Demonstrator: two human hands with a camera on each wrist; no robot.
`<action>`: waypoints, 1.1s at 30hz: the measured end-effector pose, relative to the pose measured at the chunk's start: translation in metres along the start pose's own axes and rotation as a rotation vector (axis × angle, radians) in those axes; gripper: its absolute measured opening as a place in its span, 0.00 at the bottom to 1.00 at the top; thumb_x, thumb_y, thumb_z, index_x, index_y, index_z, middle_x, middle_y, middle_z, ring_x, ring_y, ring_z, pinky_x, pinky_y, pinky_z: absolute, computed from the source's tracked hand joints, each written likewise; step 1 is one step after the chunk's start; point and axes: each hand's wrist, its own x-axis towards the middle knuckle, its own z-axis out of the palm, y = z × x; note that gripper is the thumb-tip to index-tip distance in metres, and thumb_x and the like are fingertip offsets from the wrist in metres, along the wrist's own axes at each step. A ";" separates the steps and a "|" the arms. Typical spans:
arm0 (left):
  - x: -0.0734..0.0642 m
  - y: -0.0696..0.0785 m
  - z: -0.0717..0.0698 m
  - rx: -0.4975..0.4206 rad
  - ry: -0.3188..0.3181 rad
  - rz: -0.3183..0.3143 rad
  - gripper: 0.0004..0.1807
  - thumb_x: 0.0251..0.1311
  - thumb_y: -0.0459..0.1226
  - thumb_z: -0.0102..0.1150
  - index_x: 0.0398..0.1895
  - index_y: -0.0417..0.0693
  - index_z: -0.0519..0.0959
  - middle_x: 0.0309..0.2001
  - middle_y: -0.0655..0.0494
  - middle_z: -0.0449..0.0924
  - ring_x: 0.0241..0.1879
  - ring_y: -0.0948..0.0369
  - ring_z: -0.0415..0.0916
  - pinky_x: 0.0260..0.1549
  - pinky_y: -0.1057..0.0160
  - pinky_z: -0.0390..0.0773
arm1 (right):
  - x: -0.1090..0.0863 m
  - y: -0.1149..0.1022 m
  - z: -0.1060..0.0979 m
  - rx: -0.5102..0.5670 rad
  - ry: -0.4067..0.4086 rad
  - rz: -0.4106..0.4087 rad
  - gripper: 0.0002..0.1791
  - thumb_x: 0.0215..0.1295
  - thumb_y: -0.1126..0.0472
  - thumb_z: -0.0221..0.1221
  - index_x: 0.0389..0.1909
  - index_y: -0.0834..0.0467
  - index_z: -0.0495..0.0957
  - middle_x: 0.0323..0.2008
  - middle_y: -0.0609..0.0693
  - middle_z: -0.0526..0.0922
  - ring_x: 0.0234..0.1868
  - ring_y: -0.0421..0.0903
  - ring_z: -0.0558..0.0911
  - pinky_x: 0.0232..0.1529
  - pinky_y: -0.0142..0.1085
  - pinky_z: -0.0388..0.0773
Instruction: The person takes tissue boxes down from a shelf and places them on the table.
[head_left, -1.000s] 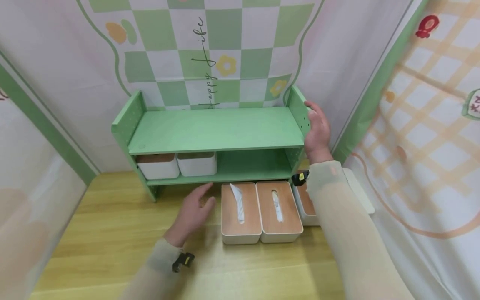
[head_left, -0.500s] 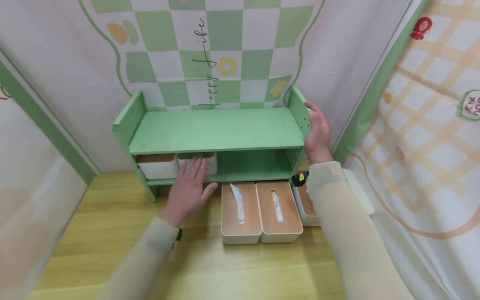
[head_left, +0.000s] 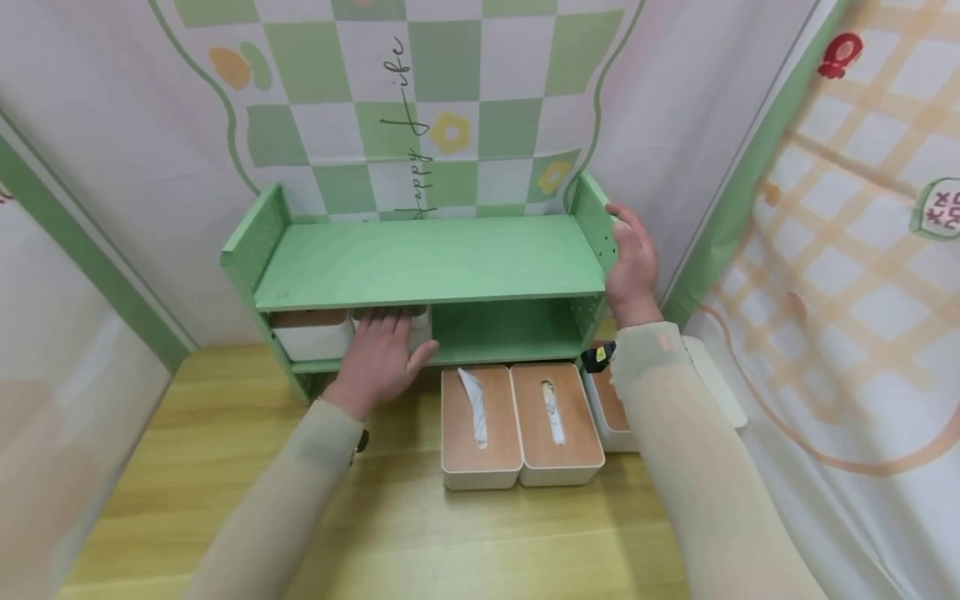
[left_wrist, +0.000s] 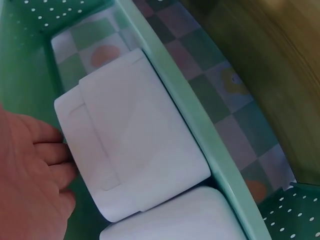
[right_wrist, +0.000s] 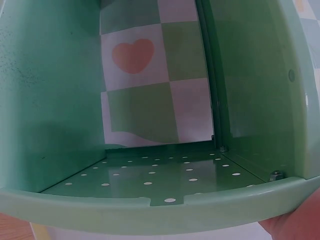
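In the head view, my left hand (head_left: 378, 358) reaches into the lower level of the green shelf (head_left: 427, 258), its extended fingers over the front of a white box (head_left: 422, 327). Up close in the left wrist view, the fingertips (left_wrist: 67, 150) are right at the edge of a white box (left_wrist: 135, 135) that sits between the green boards beside a second white box (left_wrist: 175, 220). My right hand (head_left: 633, 267) rests against the outer face of the shelf's right side panel (head_left: 596, 221), fingers reaching along it. Only a bit of it shows in the right wrist view.
Two white tissue boxes (head_left: 482, 462) with wood-coloured lids stand side by side before the shelf. Another box (head_left: 611, 400) is partly hidden behind my right forearm, with a white flat thing (head_left: 716, 383) beyond. Another white box (head_left: 311, 340) occupies the shelf's lower left.
My left hand has moved up from the table to the second white box on the shelf, its fingers spreading over its front, and the box has gone slightly deeper. My right hand stays put.
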 end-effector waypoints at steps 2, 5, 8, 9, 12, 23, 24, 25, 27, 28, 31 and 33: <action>0.003 -0.001 0.001 -0.014 -0.020 -0.018 0.43 0.72 0.64 0.31 0.61 0.34 0.72 0.55 0.38 0.76 0.58 0.42 0.69 0.62 0.42 0.60 | 0.001 0.001 0.000 0.000 -0.001 -0.002 0.25 0.78 0.42 0.39 0.69 0.40 0.71 0.73 0.36 0.60 0.69 0.39 0.58 0.69 0.44 0.52; 0.006 -0.002 0.002 -0.033 -0.046 -0.038 0.42 0.73 0.64 0.32 0.58 0.35 0.74 0.53 0.39 0.77 0.55 0.43 0.72 0.59 0.41 0.64 | 0.001 0.001 0.001 -0.001 -0.001 -0.003 0.25 0.78 0.43 0.38 0.69 0.40 0.71 0.73 0.35 0.60 0.70 0.38 0.58 0.69 0.44 0.52; 0.007 -0.002 0.003 -0.044 -0.061 -0.046 0.41 0.73 0.63 0.32 0.59 0.34 0.75 0.54 0.38 0.77 0.56 0.42 0.72 0.59 0.41 0.65 | 0.000 0.000 0.001 -0.003 0.000 -0.007 0.25 0.78 0.42 0.39 0.69 0.40 0.71 0.73 0.36 0.60 0.69 0.38 0.58 0.69 0.44 0.52; 0.008 -0.002 0.003 -0.044 -0.063 -0.047 0.41 0.73 0.63 0.32 0.59 0.34 0.75 0.54 0.38 0.77 0.56 0.42 0.72 0.59 0.41 0.65 | 0.000 0.000 0.001 -0.001 0.000 -0.006 0.25 0.78 0.42 0.39 0.69 0.40 0.71 0.73 0.36 0.60 0.69 0.38 0.58 0.69 0.44 0.52; 0.008 -0.002 0.004 -0.038 -0.065 -0.049 0.41 0.73 0.63 0.32 0.59 0.33 0.75 0.55 0.38 0.77 0.56 0.42 0.72 0.59 0.41 0.66 | 0.000 0.000 0.001 -0.004 0.002 -0.014 0.25 0.77 0.42 0.39 0.69 0.40 0.71 0.73 0.35 0.61 0.69 0.38 0.58 0.69 0.44 0.52; 0.000 0.005 0.003 -0.026 -0.051 -0.017 0.41 0.74 0.62 0.34 0.63 0.32 0.72 0.56 0.37 0.75 0.57 0.43 0.70 0.62 0.43 0.65 | -0.001 -0.002 0.001 0.013 -0.009 -0.014 0.25 0.78 0.43 0.38 0.70 0.41 0.70 0.73 0.35 0.60 0.70 0.38 0.57 0.69 0.43 0.50; -0.001 0.005 0.003 -0.024 -0.048 -0.014 0.41 0.74 0.62 0.34 0.63 0.32 0.71 0.57 0.37 0.74 0.58 0.43 0.69 0.63 0.43 0.64 | -0.001 -0.002 0.001 0.011 -0.009 -0.016 0.25 0.78 0.43 0.38 0.70 0.41 0.70 0.73 0.34 0.60 0.70 0.38 0.57 0.69 0.43 0.50; -0.002 0.006 0.003 -0.022 -0.047 -0.009 0.41 0.74 0.62 0.35 0.64 0.32 0.70 0.59 0.37 0.73 0.60 0.42 0.68 0.64 0.44 0.62 | -0.002 -0.002 0.001 0.011 -0.008 -0.018 0.25 0.78 0.42 0.38 0.70 0.41 0.70 0.73 0.34 0.60 0.70 0.37 0.57 0.69 0.43 0.50; -0.004 0.008 0.002 -0.016 -0.049 0.000 0.41 0.74 0.61 0.34 0.66 0.31 0.68 0.62 0.36 0.71 0.63 0.42 0.65 0.66 0.44 0.59 | -0.002 -0.002 0.000 0.007 -0.009 -0.019 0.25 0.78 0.42 0.38 0.70 0.40 0.70 0.72 0.34 0.60 0.70 0.38 0.57 0.70 0.43 0.50; -0.005 0.009 0.002 -0.012 -0.047 0.005 0.42 0.74 0.61 0.35 0.67 0.31 0.67 0.63 0.36 0.69 0.64 0.42 0.64 0.67 0.45 0.57 | -0.002 -0.003 0.000 0.005 -0.010 -0.016 0.25 0.78 0.42 0.38 0.70 0.40 0.70 0.72 0.34 0.60 0.70 0.37 0.57 0.70 0.44 0.50; -0.010 0.013 0.000 -0.005 -0.047 0.018 0.42 0.74 0.60 0.36 0.70 0.30 0.64 0.68 0.34 0.64 0.69 0.41 0.58 0.70 0.47 0.52 | -0.002 -0.002 0.000 0.000 -0.015 -0.008 0.25 0.78 0.41 0.38 0.70 0.38 0.70 0.72 0.33 0.60 0.70 0.38 0.56 0.70 0.45 0.49; -0.015 0.016 0.000 -0.002 -0.053 0.021 0.43 0.74 0.60 0.36 0.71 0.29 0.61 0.70 0.34 0.60 0.71 0.41 0.55 0.71 0.48 0.50 | -0.003 -0.002 0.000 0.000 -0.017 0.001 0.25 0.78 0.41 0.38 0.69 0.38 0.70 0.72 0.33 0.60 0.70 0.38 0.56 0.70 0.45 0.49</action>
